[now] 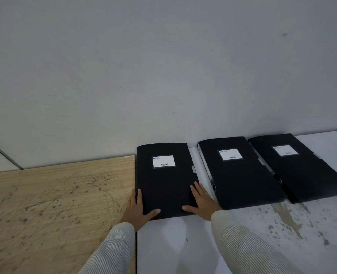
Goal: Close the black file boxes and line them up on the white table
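Three closed file boxes (240,173) bear unreadable white labels (163,161); left hand (137,209), right hand (200,200) flat, spread.

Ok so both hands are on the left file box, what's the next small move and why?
Probably turn the left box a little clockwise. It lies straight while the middle box and right box slant the same way. The left hand and right hand already flank its near corners on the white table.

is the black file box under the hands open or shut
Shut: the left file box lies flat on the white table, its labelled cover down and level, left hand and right hand at its sides.
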